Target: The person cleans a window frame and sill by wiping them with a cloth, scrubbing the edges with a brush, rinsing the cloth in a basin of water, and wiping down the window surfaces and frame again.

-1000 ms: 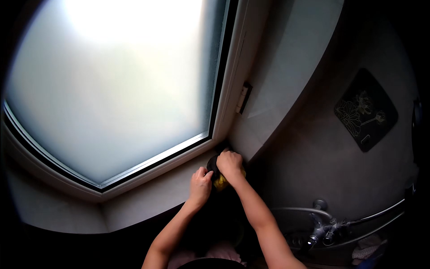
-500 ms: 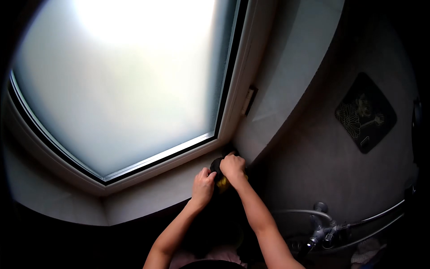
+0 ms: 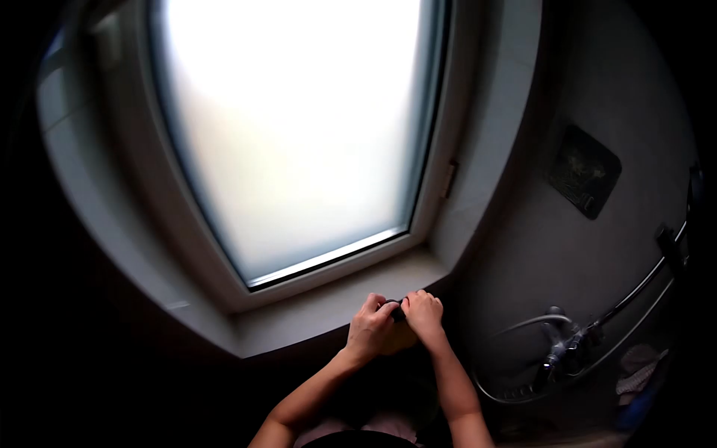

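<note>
A black and yellow item hangs between my two hands, just in front of the window sill; its shape is too dark to make out. My left hand pinches the dark upper edge of it with thumb and fingers. On the other side, my right hand is closed on the same dark edge, fingers curled. The hands are close together, a short dark stretch of the item showing between them.
A frosted window with a pale frame stands above the sill. On the right wall are a dark diamond-shaped plaque with a flower drawing and a shower mixer with its hose. A crumpled cloth lies at lower right.
Both hands have moved right and down, off the sill corner to its front edge, bringing the black and yellow item along. The view has shifted, showing more of the window's left side.
</note>
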A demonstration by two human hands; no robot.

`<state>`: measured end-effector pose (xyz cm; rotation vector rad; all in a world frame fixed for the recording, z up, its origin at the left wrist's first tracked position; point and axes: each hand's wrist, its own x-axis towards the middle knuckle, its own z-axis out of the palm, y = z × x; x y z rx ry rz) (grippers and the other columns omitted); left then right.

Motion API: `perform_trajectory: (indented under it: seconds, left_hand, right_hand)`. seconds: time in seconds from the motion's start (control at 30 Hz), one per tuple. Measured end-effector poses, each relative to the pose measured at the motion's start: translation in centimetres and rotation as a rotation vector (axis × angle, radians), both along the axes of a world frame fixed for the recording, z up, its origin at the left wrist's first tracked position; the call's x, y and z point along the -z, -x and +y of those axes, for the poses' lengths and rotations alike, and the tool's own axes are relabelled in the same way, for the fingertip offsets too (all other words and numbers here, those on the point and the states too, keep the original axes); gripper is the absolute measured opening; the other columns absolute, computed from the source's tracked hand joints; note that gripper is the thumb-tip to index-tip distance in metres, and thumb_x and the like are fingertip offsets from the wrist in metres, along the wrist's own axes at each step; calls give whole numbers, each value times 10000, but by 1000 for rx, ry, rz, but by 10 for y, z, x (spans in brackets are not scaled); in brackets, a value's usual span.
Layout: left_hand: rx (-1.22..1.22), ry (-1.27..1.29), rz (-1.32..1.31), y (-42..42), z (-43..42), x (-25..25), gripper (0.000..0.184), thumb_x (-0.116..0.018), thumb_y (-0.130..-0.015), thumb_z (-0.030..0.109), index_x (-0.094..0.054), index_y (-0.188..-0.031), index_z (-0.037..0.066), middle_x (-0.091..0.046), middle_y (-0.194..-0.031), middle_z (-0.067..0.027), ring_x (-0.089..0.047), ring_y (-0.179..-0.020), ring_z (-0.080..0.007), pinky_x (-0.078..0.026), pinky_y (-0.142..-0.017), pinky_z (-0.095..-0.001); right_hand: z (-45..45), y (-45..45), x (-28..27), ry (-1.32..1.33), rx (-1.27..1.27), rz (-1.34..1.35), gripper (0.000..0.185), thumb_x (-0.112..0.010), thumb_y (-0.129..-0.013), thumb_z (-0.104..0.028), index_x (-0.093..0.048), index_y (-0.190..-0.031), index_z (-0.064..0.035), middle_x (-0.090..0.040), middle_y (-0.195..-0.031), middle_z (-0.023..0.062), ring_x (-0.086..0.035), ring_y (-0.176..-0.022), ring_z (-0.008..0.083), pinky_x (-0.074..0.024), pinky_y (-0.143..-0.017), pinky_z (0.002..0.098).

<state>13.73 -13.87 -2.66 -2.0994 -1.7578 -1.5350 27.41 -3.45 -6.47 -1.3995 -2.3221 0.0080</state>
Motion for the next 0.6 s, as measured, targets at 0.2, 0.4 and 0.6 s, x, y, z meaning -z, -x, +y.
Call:
perform_trajectory:
  seconds: [0.2, 0.4, 0.6]
  left_hand:
    - [-285, -171, -80, 85, -116, -108, 293, -616, -819, -57, -733, -1066, 49, -568, -1006, -128, -635, -848, -286, -536, -744, -390]
    - [-441, -343, 15, 154, -184, -216, 288, -597, -875, -60, -715, -1127, 14, -550, -1070, -131, -637, -896, -277, -538, -824, -370]
    - [-411, -302, 182, 172, -208, -268, 214, -611, -945, 7, -708, -1135, -1, -582, -1055, -135, -665, -921, -284, -552, -819, -361]
  right_hand:
    - [-96, 136, -124, 57, -488, 272, 265, -626, -858, -149, -691, -1115, -141, -710, -1069, 102, -682, -1002, 329, -543, -845, 429]
    - [-146, 245, -288, -428, -594, 769, 286, -682, -935, -236, -683, -1181, -90, -676, -1011, 129, -717, -806, 250, -560, -690, 423]
    - [-168, 273, -495, -1272, -323, 779, 636, -746, -864, -332, -497, -1396, -89, -520, -1341, 167, -495, -1238, 317, -466, -993, 485]
